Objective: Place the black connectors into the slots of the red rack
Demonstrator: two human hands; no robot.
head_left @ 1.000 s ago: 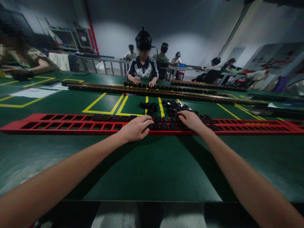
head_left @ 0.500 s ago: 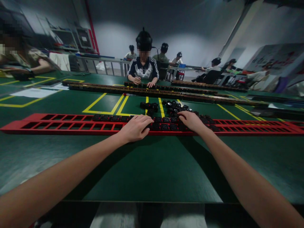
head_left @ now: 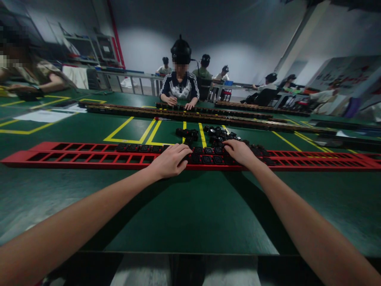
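Observation:
A long red slotted frame [head_left: 89,159] lies across the green table in front of me. Black square pieces [head_left: 206,159] sit in two rows of slots along its middle. My left hand [head_left: 171,161] rests over these rows, its fingers bent and closed around a black square piece that is mostly covered. Over the same frame, farther right, my right hand [head_left: 238,151] has its fingers curled down at the back row. What they hold, if anything, is hidden. Loose black parts [head_left: 220,134] lie in a heap just behind the frame, close to my right fingertips.
Long dark strips [head_left: 196,115] run across the table beyond the frame. Behind them a person [head_left: 179,85] has both hands on similar strips. Another person [head_left: 44,77] sits at the far left. White paper [head_left: 41,115] and yellow tape lines [head_left: 123,129] mark the tabletop.

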